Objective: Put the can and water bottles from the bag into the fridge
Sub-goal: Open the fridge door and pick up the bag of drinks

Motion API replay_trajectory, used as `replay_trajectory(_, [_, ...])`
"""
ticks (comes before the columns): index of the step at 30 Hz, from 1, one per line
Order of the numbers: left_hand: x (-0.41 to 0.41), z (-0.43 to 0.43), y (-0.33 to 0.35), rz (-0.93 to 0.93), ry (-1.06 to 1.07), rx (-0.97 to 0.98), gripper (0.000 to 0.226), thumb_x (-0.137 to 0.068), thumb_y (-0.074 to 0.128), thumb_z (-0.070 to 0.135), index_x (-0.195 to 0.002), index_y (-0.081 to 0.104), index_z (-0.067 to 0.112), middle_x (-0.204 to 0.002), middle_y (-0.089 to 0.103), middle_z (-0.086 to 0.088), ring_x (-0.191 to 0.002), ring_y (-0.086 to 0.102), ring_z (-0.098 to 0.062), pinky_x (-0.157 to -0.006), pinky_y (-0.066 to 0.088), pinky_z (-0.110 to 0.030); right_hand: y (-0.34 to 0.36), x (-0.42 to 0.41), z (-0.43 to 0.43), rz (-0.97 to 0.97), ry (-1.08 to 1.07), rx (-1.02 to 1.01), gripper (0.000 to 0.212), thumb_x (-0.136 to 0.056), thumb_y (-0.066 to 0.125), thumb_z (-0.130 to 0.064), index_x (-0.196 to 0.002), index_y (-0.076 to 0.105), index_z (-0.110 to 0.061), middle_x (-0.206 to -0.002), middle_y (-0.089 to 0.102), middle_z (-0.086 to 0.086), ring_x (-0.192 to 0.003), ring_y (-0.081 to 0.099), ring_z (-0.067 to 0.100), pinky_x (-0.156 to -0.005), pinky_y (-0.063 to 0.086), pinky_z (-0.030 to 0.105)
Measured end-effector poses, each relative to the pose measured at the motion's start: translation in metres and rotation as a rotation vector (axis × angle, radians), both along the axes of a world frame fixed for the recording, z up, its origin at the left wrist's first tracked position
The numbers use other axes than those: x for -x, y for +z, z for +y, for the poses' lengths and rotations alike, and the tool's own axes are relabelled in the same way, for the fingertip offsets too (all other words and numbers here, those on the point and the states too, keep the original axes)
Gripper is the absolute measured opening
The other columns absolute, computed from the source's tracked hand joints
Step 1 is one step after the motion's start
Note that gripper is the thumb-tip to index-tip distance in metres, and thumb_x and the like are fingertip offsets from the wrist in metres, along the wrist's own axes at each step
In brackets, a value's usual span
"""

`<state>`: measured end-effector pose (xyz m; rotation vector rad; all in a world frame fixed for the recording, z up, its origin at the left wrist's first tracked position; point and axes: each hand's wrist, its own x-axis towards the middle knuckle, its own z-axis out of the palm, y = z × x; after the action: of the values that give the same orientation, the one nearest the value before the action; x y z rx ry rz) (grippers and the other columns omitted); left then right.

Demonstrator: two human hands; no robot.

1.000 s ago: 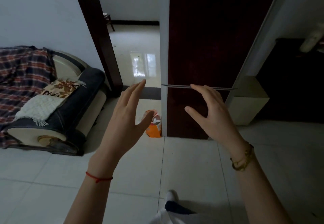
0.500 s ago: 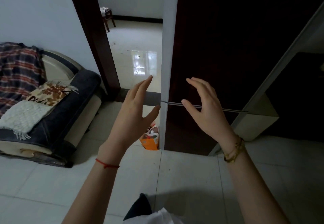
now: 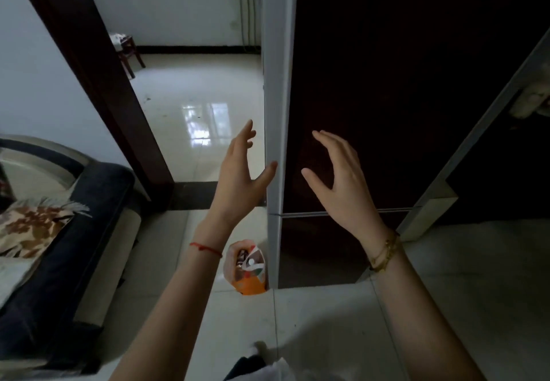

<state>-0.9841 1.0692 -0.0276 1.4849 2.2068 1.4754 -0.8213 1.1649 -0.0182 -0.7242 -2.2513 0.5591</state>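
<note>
Fridge (image 3: 387, 82): tall, dark front, pale grey side panel facing left; both doors closed, seam between upper and lower door visible low on the front, interior not visible. Bag (image 3: 247, 270): orange with white print, translucent plastic, stands on the tiled floor (image 3: 327, 321) right against the fridge's lower left corner. Mouth of bag is open toward the camera; dark shapes show inside, too small and blurred to tell can from bottles. Left hand (image 3: 238, 181): raised in front of the fridge's left edge, empty, fingers extended and loosely together, thumb spread out with its tip over the grey side panel; contact cannot be confirmed. Red string on the left wrist. Right hand (image 3: 342, 184): raised before the upper door, empty, fingers slightly curled and apart, thumb held out to the left; touching the door or not, cannot tell. Gold bracelet on the right wrist. Sofa (image 3: 68, 231), dark with a patterned cushion, sits left of the bag, well apart from it. Doorway behind the left hand opens onto a glossy-floored room
</note>
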Motion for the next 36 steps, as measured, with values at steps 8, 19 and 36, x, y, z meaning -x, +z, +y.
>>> replay_trajectory(8, [0.066,0.083,0.005,-0.096,-0.102,-0.021,0.082,-0.092,0.067,0.023,-0.155,0.018,0.007,-0.158,0.031,-0.013,-0.145,0.034,-0.024,-0.118,0.032,-0.04,0.018,0.085,0.033,0.012,-0.119,-0.048,0.067,-0.093,0.057,-0.027,-0.15,0.022,-0.023,-0.16,0.013,-0.002,-0.148,0.007,0.022,-0.119,0.021,0.048])
replay_trajectory(19, [0.089,0.122,-0.004,-0.162,-0.257,-0.096,0.072,-0.094,0.062,0.019,-0.153,0.024,0.006,-0.151,0.04,-0.014,-0.138,0.042,-0.024,-0.115,0.038,-0.041,0.021,0.133,0.052,-0.016,-0.248,-0.063,0.071,-0.093,0.054,-0.023,-0.151,0.014,-0.029,-0.161,0.002,-0.007,-0.149,-0.002,0.021,-0.119,0.011,0.041])
replay_trajectory(36, [0.086,0.106,-0.014,-0.166,-0.313,-0.188,0.046,-0.095,0.06,0.017,-0.136,0.041,0.011,-0.131,0.056,-0.008,-0.12,0.055,-0.013,-0.092,0.041,-0.005,0.007,0.138,0.04,0.218,-0.418,-0.221,0.057,-0.091,0.059,-0.03,-0.143,0.039,-0.021,-0.149,0.028,0.007,-0.138,0.031,0.017,-0.11,0.038,0.028])
